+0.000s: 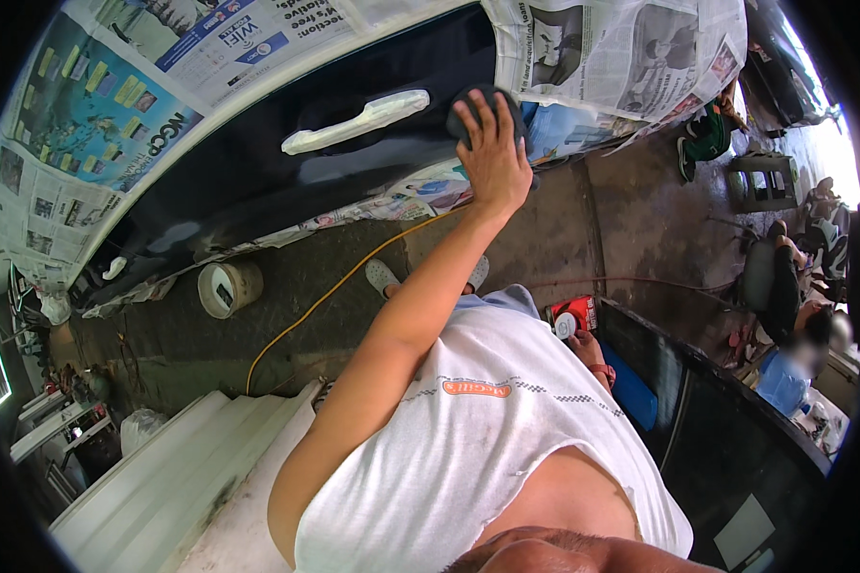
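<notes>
My left hand [495, 167] reaches forward with its fingers over a dark round pad [470, 116], pressed against a glossy dark car door panel [382, 72]. Just left of the pad, the door handle [354, 122] is wrapped in whitish masking tape. Newspaper sheets [631, 48] cover the body around the panel. Beside my right hip, my right hand [590, 351] has its fingers closed at a red container [573, 315] with a white round part. My shirt partly hides that hand.
A whitish bucket [229, 289] stands on the floor below the door. A yellow hose [306, 310] curves across the floor. White ridged panels [191, 468] lie lower left. At right are a dark panel [717, 401], a stool [764, 181], a blue water bottle [782, 382] and other people.
</notes>
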The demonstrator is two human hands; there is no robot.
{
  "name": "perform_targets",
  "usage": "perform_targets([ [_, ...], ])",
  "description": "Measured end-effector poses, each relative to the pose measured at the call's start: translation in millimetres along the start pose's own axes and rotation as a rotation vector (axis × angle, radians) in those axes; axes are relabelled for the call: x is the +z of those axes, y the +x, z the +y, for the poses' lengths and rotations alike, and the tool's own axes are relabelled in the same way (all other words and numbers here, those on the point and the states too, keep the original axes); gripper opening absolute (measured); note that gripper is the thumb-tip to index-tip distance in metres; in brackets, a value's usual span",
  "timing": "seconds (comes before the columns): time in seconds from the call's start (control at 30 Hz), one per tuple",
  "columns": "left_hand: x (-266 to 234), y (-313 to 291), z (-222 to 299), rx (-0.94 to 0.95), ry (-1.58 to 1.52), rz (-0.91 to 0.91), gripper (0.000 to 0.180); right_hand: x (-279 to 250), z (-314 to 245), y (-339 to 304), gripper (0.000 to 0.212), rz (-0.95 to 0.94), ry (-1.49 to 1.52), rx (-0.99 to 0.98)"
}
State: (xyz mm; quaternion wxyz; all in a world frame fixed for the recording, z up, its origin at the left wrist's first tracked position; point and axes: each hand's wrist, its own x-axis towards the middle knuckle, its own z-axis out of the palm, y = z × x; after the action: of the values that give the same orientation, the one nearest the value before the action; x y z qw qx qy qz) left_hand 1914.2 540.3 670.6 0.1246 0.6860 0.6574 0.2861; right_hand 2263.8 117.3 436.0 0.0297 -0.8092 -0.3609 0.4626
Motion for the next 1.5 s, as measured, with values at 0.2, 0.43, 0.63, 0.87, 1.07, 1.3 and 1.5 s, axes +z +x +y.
perform_targets([
  [0.2, -40.8, -17.8, -45.5, 0.106, 0.202, -0.037, 0.082, -12.7, -52.3, 0.5, 0.055, 0.055, 0.055, -0.044],
  [0.43, -23.0, -55.5, -90.5, -0.082, 0.250, -0.001, 0.086, -11.1, -59.0, 11.5, 0.056, 0.042, -0.003, -0.066],
  [0.63, -32.1, 9.2, -11.6, 0.096, 0.034, -0.004, 0.081, -20.1, -70.7, 19.4, 0.055, 0.077, 0.008, -0.104],
  [0.87, -42.9, 34.6, 10.5, 0.077, 0.108, 0.084, 0.077, -10.2, -51.2, 15.8, 0.057, 0.060, 0.068, -0.086],
  [1.07, -67.7, 56.1, 14.4, 0.234, 0.262, 0.100, 0.078, -7.1, -58.3, 7.1, 0.057, -0.009, -0.038, -0.048],
  [1.3, -46.3, 15.6, -7.9, 0.207, 0.221, 0.016, 0.081, -11.6, -65.9, 25.3, 0.058, -0.004, -0.012, -0.088],
  [1.5, -16.1, -66.7, -103.4, -0.038, 0.264, -0.228, 0.085, -28.5, -104.7, 19.5, 0.059, 0.030, -0.134, -0.145],
])
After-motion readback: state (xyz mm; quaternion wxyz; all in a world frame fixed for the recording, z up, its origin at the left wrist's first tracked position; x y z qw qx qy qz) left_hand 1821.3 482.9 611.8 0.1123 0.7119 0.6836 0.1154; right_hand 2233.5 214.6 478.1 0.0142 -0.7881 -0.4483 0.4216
